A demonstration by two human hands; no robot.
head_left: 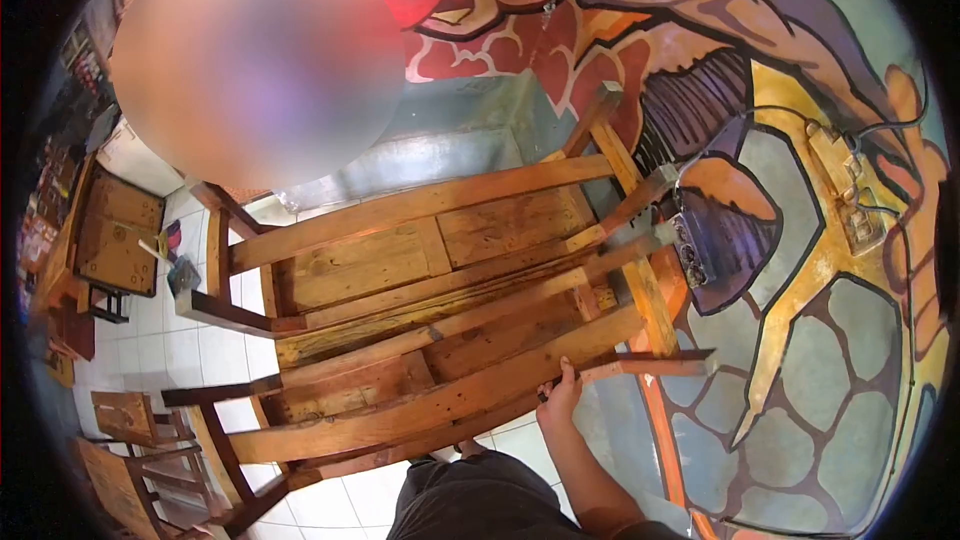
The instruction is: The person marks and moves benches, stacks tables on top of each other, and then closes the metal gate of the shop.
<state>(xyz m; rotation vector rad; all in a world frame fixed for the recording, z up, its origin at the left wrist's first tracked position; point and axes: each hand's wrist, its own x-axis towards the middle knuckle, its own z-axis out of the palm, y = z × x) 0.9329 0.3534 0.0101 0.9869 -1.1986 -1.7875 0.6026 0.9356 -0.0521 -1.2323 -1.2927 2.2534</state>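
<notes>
Two wooden benches lie close together in the middle of the view, the nearer bench (450,390) in front of the farther bench (400,210). My right hand (560,390) is closed on the nearer bench's rail, near its right end, with the thumb on top and a dark ring-like spot at the fingers. The fingertips under the rail are hidden. My left hand does not appear. My dark shorts (480,495) show at the bottom edge, just below the bench.
A painted wall (800,370) with a power strip (690,250) and cables stands at the right. Wooden chairs (125,420) are at the lower left, and a brown table (118,230) is farther back. White tiles (365,495) cover the floor. A blurred round patch hides the upper left.
</notes>
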